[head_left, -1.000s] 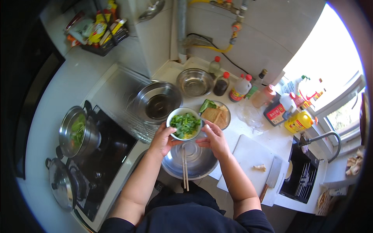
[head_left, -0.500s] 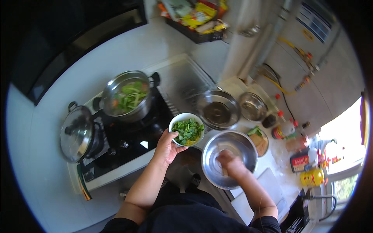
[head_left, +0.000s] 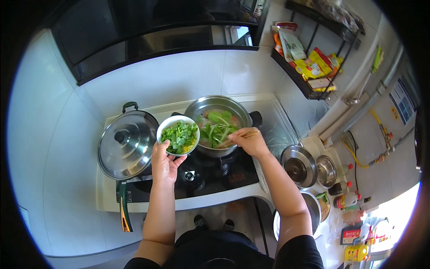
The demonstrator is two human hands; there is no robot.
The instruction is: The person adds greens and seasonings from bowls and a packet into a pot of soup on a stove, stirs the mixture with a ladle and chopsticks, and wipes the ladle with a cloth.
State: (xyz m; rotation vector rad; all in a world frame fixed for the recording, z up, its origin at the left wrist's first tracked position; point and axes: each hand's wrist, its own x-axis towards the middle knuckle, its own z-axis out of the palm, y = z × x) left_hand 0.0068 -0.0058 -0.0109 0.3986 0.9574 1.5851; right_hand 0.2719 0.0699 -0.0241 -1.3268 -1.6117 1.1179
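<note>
My left hand [head_left: 165, 161] grips a small white bowl [head_left: 195, 142] from below, thumb on its rim. Chopped green herbs [head_left: 179, 136] fill it, with a little chopped yellow stuff at one side. Over the right side of the steel pot [head_left: 239, 107], my right hand [head_left: 251, 141] is closed around wooden chopsticks [head_left: 249, 133], whose lower ends point down into the pot. Leafy greens [head_left: 219, 125] lie in liquid there, with pinkish pieces among them. The bowl hangs just left of the pot and covers part of its left side.
Left on the black stove [head_left: 210, 181] stands a lidded pan [head_left: 127, 143], its green-and-black handle [head_left: 125, 208] jutting toward me. Steel bowls [head_left: 299, 166] and several bottles [head_left: 347, 199] line the right counter. A rack of packets [head_left: 313, 65] hangs above, right of the range hood [head_left: 170, 40].
My view has swung left to the stove. My right hand has left the large steel bowl and is now over the pot with chopsticks. The herb bowl, still in my left hand, is now beside the pot.
</note>
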